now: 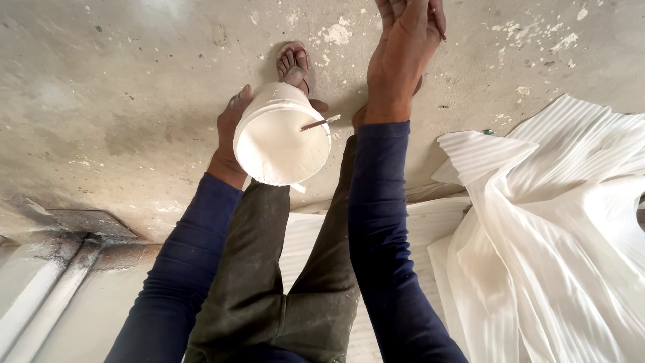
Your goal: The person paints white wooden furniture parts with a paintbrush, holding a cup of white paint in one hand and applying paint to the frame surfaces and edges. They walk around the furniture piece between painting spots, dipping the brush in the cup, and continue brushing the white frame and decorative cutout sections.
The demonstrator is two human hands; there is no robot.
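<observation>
The left hand point(230, 131) is clamped on a white bucket point(279, 138), gripping it from its left side with the fingers wrapped around the wall; the thumb shows at the upper left of the rim. The bucket sits in the middle of the view, held above the person's left knee and just near of a sandalled foot point(294, 64) on the concrete floor point(134, 81). It is coated white inside and out. Its long axis runs roughly toward the camera, tilted a little to the right, so the open mouth faces up at the viewer and the inner bottom shows as a pale disc. A thin brown stick point(320, 122) pokes out at the right of the rim, pointing right and slightly far, its long axis close to level across the picture.

The right hand point(403, 47) is stretched far, at the top of the view, well apart from the bucket. Its fingers are drawn together and run past the top edge; a thin dark sliver shows at their right side, but whether they pinch it cannot be told.

Both arms wear dark blue sleeves, and the legs dark green trousers. To the right lies a heap of white ribbed sheeting point(551, 228), and part of it reaches under the legs.
</observation>
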